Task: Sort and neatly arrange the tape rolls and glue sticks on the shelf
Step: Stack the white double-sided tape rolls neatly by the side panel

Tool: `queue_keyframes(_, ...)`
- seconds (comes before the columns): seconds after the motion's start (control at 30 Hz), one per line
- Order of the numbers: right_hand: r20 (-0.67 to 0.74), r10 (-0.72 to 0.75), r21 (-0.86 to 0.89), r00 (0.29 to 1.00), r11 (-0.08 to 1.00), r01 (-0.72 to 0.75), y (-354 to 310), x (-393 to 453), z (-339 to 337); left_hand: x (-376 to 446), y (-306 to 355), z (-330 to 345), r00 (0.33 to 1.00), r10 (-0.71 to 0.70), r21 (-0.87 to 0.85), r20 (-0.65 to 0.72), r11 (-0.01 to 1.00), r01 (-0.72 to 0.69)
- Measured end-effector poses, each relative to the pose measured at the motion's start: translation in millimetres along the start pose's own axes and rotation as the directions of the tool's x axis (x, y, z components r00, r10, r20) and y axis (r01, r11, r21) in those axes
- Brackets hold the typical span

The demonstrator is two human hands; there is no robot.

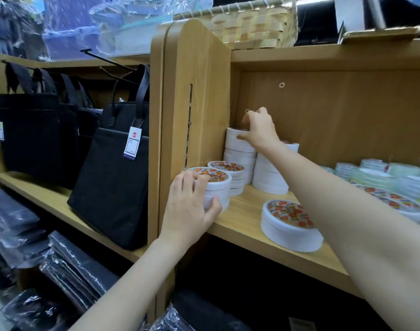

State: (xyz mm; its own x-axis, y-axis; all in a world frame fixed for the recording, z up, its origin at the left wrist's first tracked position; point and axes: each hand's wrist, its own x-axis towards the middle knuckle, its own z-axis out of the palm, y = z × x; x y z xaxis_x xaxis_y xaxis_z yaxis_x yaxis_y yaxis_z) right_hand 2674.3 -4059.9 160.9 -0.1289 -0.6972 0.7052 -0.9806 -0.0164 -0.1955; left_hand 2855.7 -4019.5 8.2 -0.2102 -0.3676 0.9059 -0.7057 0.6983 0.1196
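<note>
Left hand (192,206) at shelf (247,220) front-left corner, fingers curled round short stack of tape rolls (216,187), thumb low on side. Stack flat, axis upright, touching second short stack (228,170) just behind. Further back against side panel: tall stack (237,151); right hand (259,127) atop it, fingertips pinching top roll (233,136). Right hand nearer back stacks, left nearer front. Loose wide roll (290,223) lies flat to right, under right forearm. No glue sticks visible.
</note>
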Motion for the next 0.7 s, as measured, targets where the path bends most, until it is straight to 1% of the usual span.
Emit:
queue_keyframes(0.07,-0.018,-0.056,-0.055,0.998,0.997,0.055,5.4,-9.2,-26.0,0.8,-1.6,-1.6,1.000,0.008,0.001,0.015,1.000,-0.008)
queue_keyframes(0.13,0.025,-0.103,-0.080,0.994,0.991,0.105,12.8,-25.0,-57.1,1.3,-1.3,-2.9,1.000,-0.008,-0.016,0.018,1.000,0.008)
queue_keyframes(0.2,0.093,-0.085,-0.025,0.992,0.996,0.088,20.8,-50.6,-90.5,1.2,1.0,-4.2,1.000,-0.012,-0.035,0.028,0.999,0.013)
queue_keyframes(0.27,0.155,-0.065,0.024,0.986,0.998,0.062,32.2,-77.9,-119.8,1.2,2.0,-5.8,0.999,-0.010,-0.015,0.032,1.000,0.010)
queue_keyframes(0.33,0.248,-0.049,0.078,0.968,0.997,0.030,45.6,-104.8,-146.9,1.8,5.5,-8.5,0.999,-0.037,0.007,0.024,0.999,0.037)
queue_keyframes(0.4,0.374,-0.020,0.108,0.927,0.994,-0.022,60.5,-128.8,-171.7,0.6,18.1,-13.6,0.999,-0.052,-0.003,-0.005,0.999,0.052)
queue_keyframes(0.47,0.479,0.027,0.043,0.878,0.998,-0.054,77.0,-148.1,-191.6,-2.4,40.2,-17.1,1.000,0.018,-0.056,-0.017,0.998,-0.019)
queue_keyframes(0.5,0.527,0.056,0.000,0.848,0.998,-0.066,84.1,-157.2,-198.8,-3.9,53.9,-18.8,0.998,0.063,-0.110,0.003,0.992,-0.062)
queue_keyframes(0.53,0.573,0.075,-0.045,0.816,0.997,-0.060,91.6,-165.3,-202.7,-4.7,67.7,-20.2,0.994,0.095,-0.188,0.051,0.979,-0.084)
queue_keyframes(0.6,0.636,0.065,-0.128,0.769,0.992,0.022,104.6,-178.9,-199.7,-2.4,92.3,-19.7,0.969,0.139,-0.376,0.204,0.925,-0.054)
queue_keyframes(0.63,0.636,0.051,-0.156,0.770,0.986,0.064,110.0,-183.9,-194.3,-0.8,101.4,-17.3,0.943,0.172,-0.440,0.286,0.897,-0.031)
queue_keyframes(0.7,0.597,-0.001,-0.142,0.802,0.984,0.108,118.2,-188.8,-183.1,1.0,110.9,-8.9,0.902,0.248,-0.465,0.353,0.883,-0.061)
